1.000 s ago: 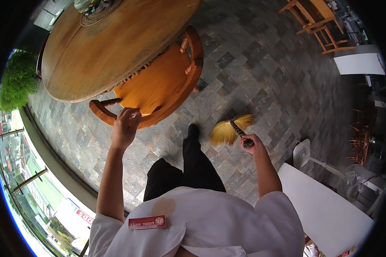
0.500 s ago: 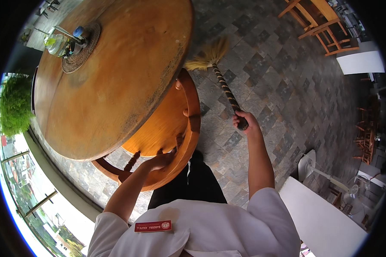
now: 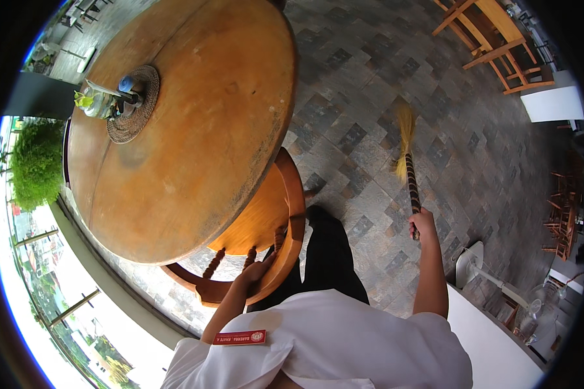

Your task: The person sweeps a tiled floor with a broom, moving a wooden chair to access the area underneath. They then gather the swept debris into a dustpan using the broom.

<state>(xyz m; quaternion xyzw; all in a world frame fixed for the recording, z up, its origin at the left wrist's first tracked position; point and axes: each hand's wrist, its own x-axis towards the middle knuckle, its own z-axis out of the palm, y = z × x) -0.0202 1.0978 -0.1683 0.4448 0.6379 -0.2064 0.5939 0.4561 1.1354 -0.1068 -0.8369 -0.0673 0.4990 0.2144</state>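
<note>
My right hand (image 3: 423, 223) is closed round the dark, banded handle of a broom (image 3: 412, 181), whose yellow bristles point away from me over the tiled floor. On the left, my left hand (image 3: 258, 270) grips the curved back rail of a wooden chair (image 3: 294, 220), its fingers partly hidden by the rail. The chair has turned spindles and a pale orange seat. It stands partly under a round wooden table (image 3: 194, 142), which hides the far side of the seat.
On the table a round woven mat (image 3: 136, 126) bears a glass jar and small items. A wooden chair (image 3: 499, 48) stands far right. A standing fan (image 3: 499, 282) and a white surface (image 3: 486, 330) lie near right. Windows and a green plant (image 3: 39, 162) line the left.
The broom has swung to the right, away from the chair, and its bristles now look narrower. My left hand remains on the chair rail. The view has shifted, and one leg has stepped forward.
</note>
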